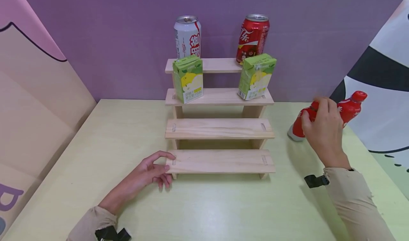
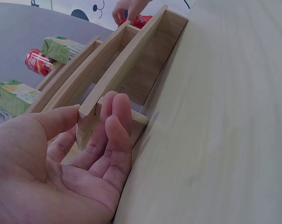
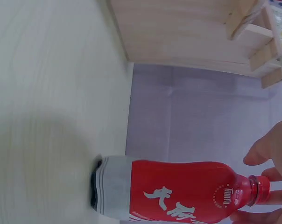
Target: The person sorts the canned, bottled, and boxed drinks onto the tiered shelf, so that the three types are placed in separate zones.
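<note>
A stepped wooden display rack (image 1: pixel 220 161) stands on the table, its plank steps rising toward the back. At its front left corner my left hand (image 1: pixel 153 170) holds the end of the lowest step, also seen in the left wrist view with the hand (image 2: pixel 80 177) at the plank corner. Over on the right, my right hand (image 1: pixel 326 130) is at the top of a red drink bottle (image 1: pixel 298 127). In the right wrist view, the bottle (image 3: pixel 183 191) stands on the table; fingers lie behind its cap and the thumb is apart from it. Another red bottle (image 1: pixel 351 107) is partly hidden behind that hand.
On the top step stand a white can (image 1: pixel 187 38) and a red can (image 1: pixel 253 38). Green juice cartons, one at left (image 1: pixel 188 79) and one at right (image 1: pixel 257 76), stand on the step below. A purple backdrop (image 1: pixel 127 38) rises behind the table (image 1: pixel 127 130).
</note>
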Demonstrator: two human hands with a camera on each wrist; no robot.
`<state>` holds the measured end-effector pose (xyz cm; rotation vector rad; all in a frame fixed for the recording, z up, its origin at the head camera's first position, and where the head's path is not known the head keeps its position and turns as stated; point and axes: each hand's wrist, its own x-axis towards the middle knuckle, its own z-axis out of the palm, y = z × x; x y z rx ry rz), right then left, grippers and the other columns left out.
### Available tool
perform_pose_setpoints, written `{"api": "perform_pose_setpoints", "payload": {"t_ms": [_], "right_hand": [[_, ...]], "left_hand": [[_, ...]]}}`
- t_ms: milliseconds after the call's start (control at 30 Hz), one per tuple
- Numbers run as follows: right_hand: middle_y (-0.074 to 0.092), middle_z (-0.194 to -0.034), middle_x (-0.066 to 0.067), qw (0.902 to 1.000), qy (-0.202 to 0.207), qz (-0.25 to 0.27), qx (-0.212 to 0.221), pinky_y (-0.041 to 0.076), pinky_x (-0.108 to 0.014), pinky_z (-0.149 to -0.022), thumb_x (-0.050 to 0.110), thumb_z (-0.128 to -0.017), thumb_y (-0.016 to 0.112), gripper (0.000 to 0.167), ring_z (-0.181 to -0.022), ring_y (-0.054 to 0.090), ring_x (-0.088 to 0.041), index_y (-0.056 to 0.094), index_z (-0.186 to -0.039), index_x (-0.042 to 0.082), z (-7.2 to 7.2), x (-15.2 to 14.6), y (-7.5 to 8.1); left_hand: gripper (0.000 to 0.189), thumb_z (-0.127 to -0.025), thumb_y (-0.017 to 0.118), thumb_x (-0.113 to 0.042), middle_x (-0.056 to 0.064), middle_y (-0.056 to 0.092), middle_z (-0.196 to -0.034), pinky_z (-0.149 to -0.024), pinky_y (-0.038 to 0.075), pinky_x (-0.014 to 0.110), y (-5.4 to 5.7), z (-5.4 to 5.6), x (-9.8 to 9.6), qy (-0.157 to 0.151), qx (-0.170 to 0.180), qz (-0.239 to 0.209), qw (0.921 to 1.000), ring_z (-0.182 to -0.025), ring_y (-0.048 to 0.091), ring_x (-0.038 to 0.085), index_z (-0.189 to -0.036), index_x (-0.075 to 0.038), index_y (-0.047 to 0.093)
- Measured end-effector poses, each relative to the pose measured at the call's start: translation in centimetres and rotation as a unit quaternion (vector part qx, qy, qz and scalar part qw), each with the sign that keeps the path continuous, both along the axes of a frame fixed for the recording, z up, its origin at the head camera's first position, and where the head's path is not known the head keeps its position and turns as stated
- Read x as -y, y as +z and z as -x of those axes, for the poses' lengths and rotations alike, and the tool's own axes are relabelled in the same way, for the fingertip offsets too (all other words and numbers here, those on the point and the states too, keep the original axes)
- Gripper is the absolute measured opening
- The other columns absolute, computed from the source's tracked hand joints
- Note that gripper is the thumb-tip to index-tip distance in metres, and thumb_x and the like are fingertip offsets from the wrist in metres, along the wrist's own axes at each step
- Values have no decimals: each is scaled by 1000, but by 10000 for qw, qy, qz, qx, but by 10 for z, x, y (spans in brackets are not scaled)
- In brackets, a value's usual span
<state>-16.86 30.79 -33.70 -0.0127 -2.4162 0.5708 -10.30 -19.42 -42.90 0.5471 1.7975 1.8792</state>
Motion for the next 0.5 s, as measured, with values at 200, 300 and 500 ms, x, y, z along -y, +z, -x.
{"api": "perform_pose_setpoints", "payload": {"t_ms": [200, 300, 500], "right_hand": [[47, -144, -21, 9997, 15, -47, -223, 41, -65, -99, 8, -88, 69, 58, -118, 53, -49, 45, -140, 1, 4, -1, -8], [48, -145, -18, 9991, 4, -27, -416, 41, -63, -102, 9, -88, 69, 59, -121, 54, -46, 45, -142, 4, 5, -2, -12], [46, -148, -14, 9975, -33, 203, -680, 40, -60, -104, 8, -87, 71, 64, -131, 49, -38, 43, -145, 8, 7, -6, -21]], "left_hand": [[36, -104, 54, -17, 23, 69, -90, -64, 56, 34, 0, 0, 1, -3, -13, 20, 10000, -76, 68, 29, -138, -8, 45], [36, -104, 54, -18, 23, 69, -91, -65, 56, 34, 0, 0, 1, -4, 0, 28, 10000, -77, 68, 29, -138, -9, 45], [36, -104, 54, -17, 23, 69, -90, -65, 56, 33, 0, 0, 0, -15, -10, 20, 10000, -76, 68, 28, -138, -8, 45]]}}
